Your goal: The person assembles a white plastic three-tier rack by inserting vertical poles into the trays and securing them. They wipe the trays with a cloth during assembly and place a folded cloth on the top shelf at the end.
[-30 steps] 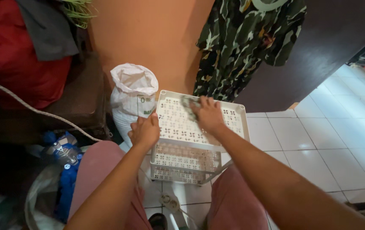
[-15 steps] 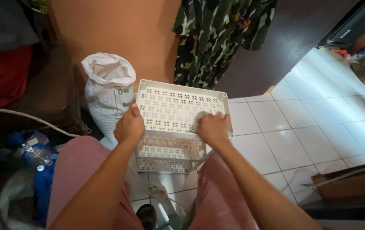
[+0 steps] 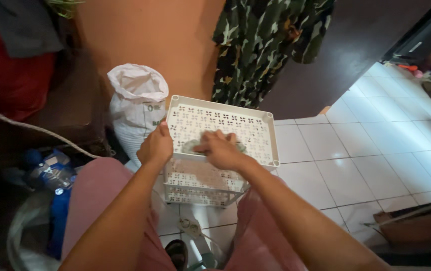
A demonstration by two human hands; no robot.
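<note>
A white plastic rack with pierced shelves stands on the tiled floor between my knees. My left hand grips the rack's near left edge. My right hand lies flat on the top shelf near its front edge and presses a greyish cloth against it. The cloth peeks out to the left of my fingers. A lower shelf of the rack shows under my right forearm.
A white sack stands left of the rack against an orange wall. A camouflage garment hangs behind. A power strip lies on the floor between my legs. Blue bottles and a bag sit at left; white tiles spread right.
My right hand has slid the cloth from the shelf's front right corner leftward to the front middle. One second ago it was at the far side. My left hand stays on the edge.
</note>
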